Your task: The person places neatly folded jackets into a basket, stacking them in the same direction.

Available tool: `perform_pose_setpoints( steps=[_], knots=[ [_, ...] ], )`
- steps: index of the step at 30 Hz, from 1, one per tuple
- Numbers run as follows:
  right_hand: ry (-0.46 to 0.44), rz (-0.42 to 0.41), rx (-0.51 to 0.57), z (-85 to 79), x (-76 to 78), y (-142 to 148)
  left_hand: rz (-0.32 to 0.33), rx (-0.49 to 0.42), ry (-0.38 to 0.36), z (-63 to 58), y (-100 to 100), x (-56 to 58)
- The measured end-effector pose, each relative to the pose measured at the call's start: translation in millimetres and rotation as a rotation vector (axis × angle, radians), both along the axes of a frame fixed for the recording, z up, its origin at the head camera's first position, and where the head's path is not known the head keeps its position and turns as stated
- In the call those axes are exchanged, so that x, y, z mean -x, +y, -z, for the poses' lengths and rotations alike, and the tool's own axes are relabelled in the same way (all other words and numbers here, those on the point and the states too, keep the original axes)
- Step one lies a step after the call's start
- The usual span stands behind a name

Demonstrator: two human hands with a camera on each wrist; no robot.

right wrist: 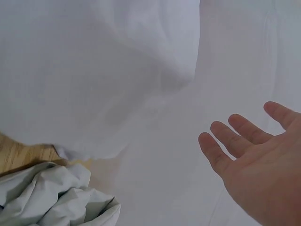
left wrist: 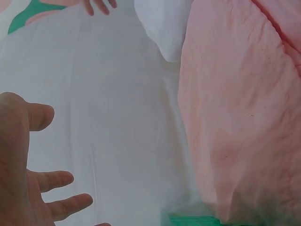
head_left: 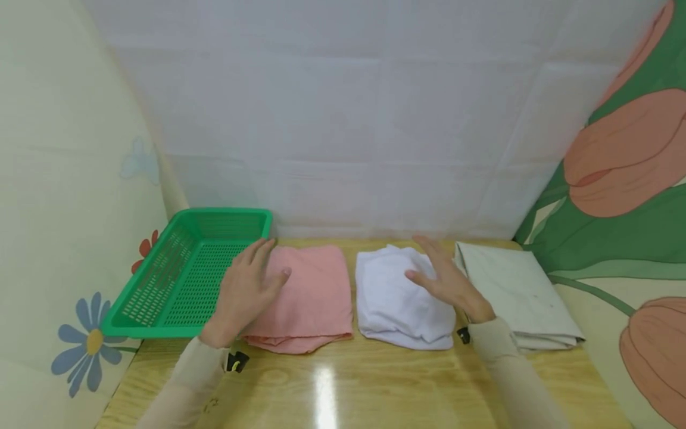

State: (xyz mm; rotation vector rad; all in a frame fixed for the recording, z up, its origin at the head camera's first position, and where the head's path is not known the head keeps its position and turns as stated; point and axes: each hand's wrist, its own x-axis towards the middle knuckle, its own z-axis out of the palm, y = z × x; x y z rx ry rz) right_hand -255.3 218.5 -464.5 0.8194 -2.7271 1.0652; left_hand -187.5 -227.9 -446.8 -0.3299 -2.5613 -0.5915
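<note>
A folded pink cloth (head_left: 308,292) lies on the wooden table, with a folded white cloth (head_left: 396,304) to its right. Farther right is a folded pale grey-green cloth (head_left: 527,292). My left hand (head_left: 245,292) hovers between the green basket and the pink cloth, fingers extended and thumb apart, holding nothing. Over the right side of the white cloth is my right hand (head_left: 447,277), its fingers spread and nothing in its grasp. In the left wrist view the pink cloth (left wrist: 235,113) fills the right side. The right wrist view has the white cloth (right wrist: 94,70) beside the outstretched fingers (right wrist: 233,141).
A green perforated basket (head_left: 145,331) stands at the table's left, with nothing visible inside. White sheeting (head_left: 343,119) hangs behind the table (head_left: 391,393). Flower-printed fabric covers the left and right sides. Bare wood shows along the table's front.
</note>
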Motion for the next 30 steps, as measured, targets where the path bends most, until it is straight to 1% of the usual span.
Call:
perform_pose_setpoints(
  steps=[6,11,17,24,30],
  knots=[
    [0.029,-0.005,-0.001,4.0,-4.5,-4.4,0.02,-0.035,-0.046,4.1,9.9,-0.9],
    [0.006,-0.021,0.015,3.2,-7.6,-9.5,0.004,-0.035,-0.067,5.3,15.9,-1.9],
    [0.025,-0.045,0.029,6.1,-9.2,-22.8,-0.003,-0.039,-0.09,9.0,17.0,-5.1],
    [0.057,-0.076,0.042,5.4,-16.5,-35.2,0.011,-0.061,-0.103,14.6,20.8,-6.2],
    [0.058,-0.094,0.022,8.2,-19.0,-44.8,0.018,-0.065,-0.078,20.6,25.2,-6.0]
  ],
)
